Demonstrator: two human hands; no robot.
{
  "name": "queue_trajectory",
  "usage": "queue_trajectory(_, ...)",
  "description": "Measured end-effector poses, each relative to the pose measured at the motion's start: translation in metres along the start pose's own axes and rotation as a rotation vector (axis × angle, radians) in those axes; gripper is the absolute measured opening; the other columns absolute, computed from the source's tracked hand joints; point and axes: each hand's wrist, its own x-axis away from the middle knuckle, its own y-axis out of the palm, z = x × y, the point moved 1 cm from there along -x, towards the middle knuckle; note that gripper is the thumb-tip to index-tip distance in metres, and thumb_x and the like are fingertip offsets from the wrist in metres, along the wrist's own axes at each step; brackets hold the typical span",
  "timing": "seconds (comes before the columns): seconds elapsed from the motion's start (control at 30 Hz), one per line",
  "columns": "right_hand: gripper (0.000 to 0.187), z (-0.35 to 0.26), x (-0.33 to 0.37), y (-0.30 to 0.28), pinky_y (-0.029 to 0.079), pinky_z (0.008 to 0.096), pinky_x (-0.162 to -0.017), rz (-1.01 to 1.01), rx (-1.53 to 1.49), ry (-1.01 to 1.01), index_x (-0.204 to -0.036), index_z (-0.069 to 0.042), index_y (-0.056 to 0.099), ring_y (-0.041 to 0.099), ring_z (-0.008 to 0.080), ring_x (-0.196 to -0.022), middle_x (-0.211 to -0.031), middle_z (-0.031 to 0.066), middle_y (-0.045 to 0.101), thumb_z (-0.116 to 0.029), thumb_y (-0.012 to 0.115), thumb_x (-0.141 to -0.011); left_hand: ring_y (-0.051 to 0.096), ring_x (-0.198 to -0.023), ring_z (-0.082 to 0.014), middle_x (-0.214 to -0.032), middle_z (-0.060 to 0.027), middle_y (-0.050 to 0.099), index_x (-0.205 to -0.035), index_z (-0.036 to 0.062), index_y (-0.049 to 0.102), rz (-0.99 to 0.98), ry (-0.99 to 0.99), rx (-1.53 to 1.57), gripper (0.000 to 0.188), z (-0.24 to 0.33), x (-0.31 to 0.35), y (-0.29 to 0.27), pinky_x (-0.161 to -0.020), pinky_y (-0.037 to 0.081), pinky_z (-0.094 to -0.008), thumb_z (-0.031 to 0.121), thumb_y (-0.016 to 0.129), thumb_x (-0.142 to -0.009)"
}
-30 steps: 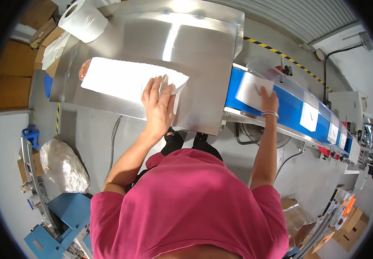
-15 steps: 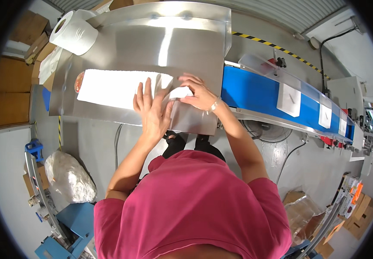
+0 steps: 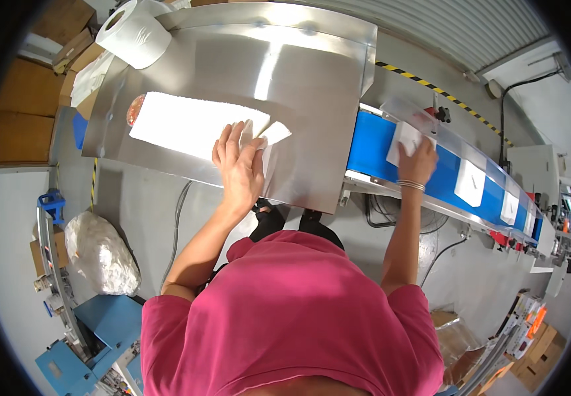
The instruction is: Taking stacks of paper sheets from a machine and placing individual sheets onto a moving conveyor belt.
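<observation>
A long row of overlapping white folded sheets [image 3: 189,125] lies on the metal table [image 3: 232,72]; whether they are paper or cloth I cannot tell. My left hand [image 3: 239,165] rests at the row's right end, fingers bent and thumb drawn in against the sheets. Beside its thumb one end piece [image 3: 276,133] sticks up at an angle. Over the blue conveyor belt [image 3: 370,142], my right hand [image 3: 419,164] has its fingers on a single white folded sheet [image 3: 401,140], partly covering it. A red speckled rounded thing [image 3: 135,110] sits against the row's left end.
Further along the belt lie several white sheets [image 3: 470,182], one with a small grey mark. A clear guard [image 3: 454,146] runs along the belt's far side. A big white roll [image 3: 137,36] stands at the table's far left corner. Below the belt is a fan [image 3: 430,221].
My right hand has moved right from the row to the belt with one white sheet. The left hand stays at the row's end. Sheets on the belt have shifted farther right.
</observation>
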Motion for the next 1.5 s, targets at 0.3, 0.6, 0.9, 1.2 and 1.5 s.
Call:
queue_trajectory(0.3, 0.049, -0.178, 0.037, 0.052, 0.045, 0.0336, -0.092, -0.434, -0.793, -0.818, -0.121, -0.012, 0.054, 0.054, 0.0248, -0.111, -0.135, 0.0138, 0.044, -0.024, 0.074, -0.078, 0.023, -0.138, -0.0388, -0.144, -0.0167, 0.036, -0.102, 0.0096, 0.066, -0.133, -0.005, 0.045, 0.021, -0.001, -0.008, -0.009, -0.111, 0.015, -0.051, 0.008, 0.066, -0.081)
queue_trajectory(0.6, 0.047, -0.022, 0.021, 0.044, 0.049, 0.0342, -0.077, -0.509, -0.848, 0.308, -0.101, 0.006, 0.06, 0.062, 0.0236, -0.082, -0.09, 0.0178, 0.066, -0.039, 0.063, -0.087, 0.036, -0.128, -0.0401, -0.135, -0.0186, 0.046, -0.112, 0.0038, 0.063, -0.023, -0.029, -0.034, 0.03, -0.019, -0.004, -0.009, -0.105, 0.029, -0.0496, 0.004, 0.064, -0.082)
queue_trajectory(0.9, 0.051, -0.04, 0.002, 0.004, 0.046, 0.0419, -0.084, -0.14, -0.312, -0.197, -0.113, -0.003, 0.057, 0.058, 0.0338, -0.097, -0.108, 0.0154, 0.062, -0.027, 0.077, -0.072, 0.035, -0.129, -0.0397, -0.135, -0.0158, 0.047, -0.1, 0.0055, 0.068, -0.004, -0.04, 0.038, 0.021, -0.015, -0.007, -0.009, -0.106, 0.028, -0.05, 0.002, 0.065, -0.079)
queue_trajectory(1.2, 0.045, -0.189, 0.036, 0.048, 0.042, 0.0379, -0.096, -0.627, -0.903, -0.676, -0.119, -0.008, 0.056, 0.052, 0.0311, -0.113, -0.129, 0.0171, 0.049, -0.025, 0.071, -0.08, 0.021, -0.138, -0.041, -0.146, -0.018, 0.033, -0.113, 0.0072, 0.061, -0.104, 0.006, -0.016, 0.033, -0.015, -0.012, -0.017, -0.11, 0.014, -0.0542, 0.006, 0.066, -0.08)
queue_trajectory(1.5, 0.047, 0.044, 0.032, 0.095, 0.048, 0.04, -0.071, -0.273, -0.91, 0.215, -0.095, 0.005, 0.059, 0.062, 0.0305, -0.079, -0.087, 0.0189, 0.066, -0.041, 0.064, -0.085, 0.041, -0.125, -0.0382, -0.132, -0.0175, 0.05, -0.114, 0.0049, 0.063, -0.04, 0.016, -0.049, 0.033, -0.031, -0.011, -0.016, -0.102, 0.033, -0.0487, 0.005, 0.065, -0.082)
